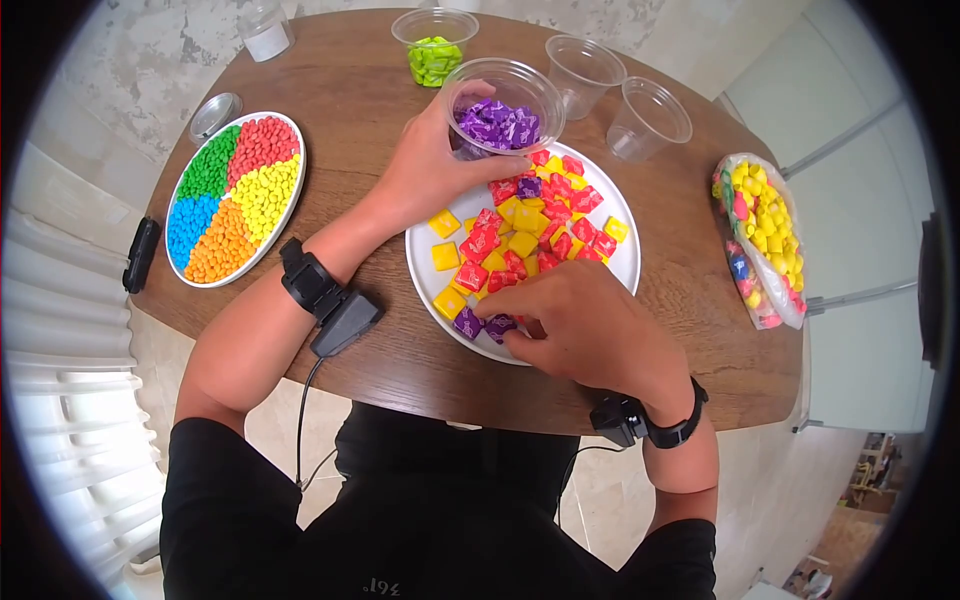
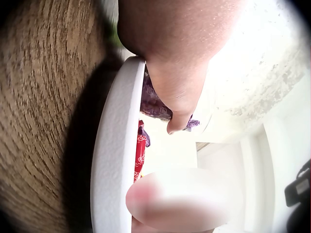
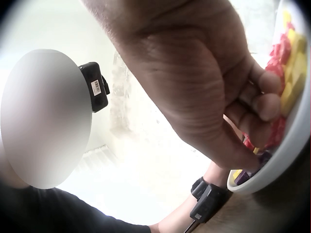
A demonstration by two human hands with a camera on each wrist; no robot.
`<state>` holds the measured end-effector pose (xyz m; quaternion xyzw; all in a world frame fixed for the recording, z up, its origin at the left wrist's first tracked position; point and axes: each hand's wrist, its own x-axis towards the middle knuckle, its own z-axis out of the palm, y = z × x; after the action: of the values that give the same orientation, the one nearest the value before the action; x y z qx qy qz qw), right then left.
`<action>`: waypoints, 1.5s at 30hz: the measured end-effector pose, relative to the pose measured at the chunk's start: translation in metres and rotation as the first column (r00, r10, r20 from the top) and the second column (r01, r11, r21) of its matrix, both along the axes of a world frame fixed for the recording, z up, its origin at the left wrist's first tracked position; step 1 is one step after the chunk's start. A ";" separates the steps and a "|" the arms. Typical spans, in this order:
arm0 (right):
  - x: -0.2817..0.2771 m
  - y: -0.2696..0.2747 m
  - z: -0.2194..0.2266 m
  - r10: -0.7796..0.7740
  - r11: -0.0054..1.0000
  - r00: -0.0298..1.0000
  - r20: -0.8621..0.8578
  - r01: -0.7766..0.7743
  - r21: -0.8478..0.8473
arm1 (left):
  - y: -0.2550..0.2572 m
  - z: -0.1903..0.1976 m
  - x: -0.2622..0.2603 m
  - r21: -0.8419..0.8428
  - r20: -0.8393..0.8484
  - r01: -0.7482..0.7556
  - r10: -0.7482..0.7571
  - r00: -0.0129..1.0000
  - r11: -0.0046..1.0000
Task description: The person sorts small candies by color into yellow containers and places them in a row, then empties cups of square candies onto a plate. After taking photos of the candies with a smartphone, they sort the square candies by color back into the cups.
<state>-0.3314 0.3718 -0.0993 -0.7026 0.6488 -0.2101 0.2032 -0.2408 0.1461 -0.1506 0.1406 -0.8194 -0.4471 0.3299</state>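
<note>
My left hand grips a clear plastic cup of purple wrapped candies over the far side of a white plate. Red and yellow wrapped candies are spread on that plate. In the left wrist view the thumb lies against the cup of purple candies. At the plate's near edge, my right hand pinches a purple candy between thumb and forefinger, its other fingers curled. Another purple candy lies just left of it, and one more purple candy lies below the cup.
A plate of small candies sorted by colour stands at the left. Behind are a cup of green candies and two empty cups. A bag of mixed candies lies right; a lidded jar stands far left.
</note>
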 end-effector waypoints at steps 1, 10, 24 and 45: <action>0.000 0.000 -0.001 0.013 0.999 1.000 0.004 -0.013 -0.041 | 0.000 -0.001 0.000 -0.008 0.002 -0.003 0.003 1.000 1.000; -0.004 0.000 0.009 -0.034 0.999 0.998 0.062 0.032 0.034 | 0.000 -0.001 -0.001 -0.012 0.001 -0.004 0.004 1.000 1.000; -0.020 -0.011 0.004 -0.363 0.886 0.838 0.408 0.446 -0.128 | 0.004 0.003 0.000 -0.195 0.010 -0.010 0.012 1.000 0.981; -0.016 -0.018 0.006 -0.265 0.732 0.734 0.626 0.575 -0.365 | -0.002 -0.002 -0.005 0.042 -0.115 -0.063 0.067 0.991 0.997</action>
<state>-0.3476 0.3542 -0.0932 -0.4689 0.6273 -0.6111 0.1147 -0.2459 0.1441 -0.1522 0.1473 -0.7853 -0.4589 0.3886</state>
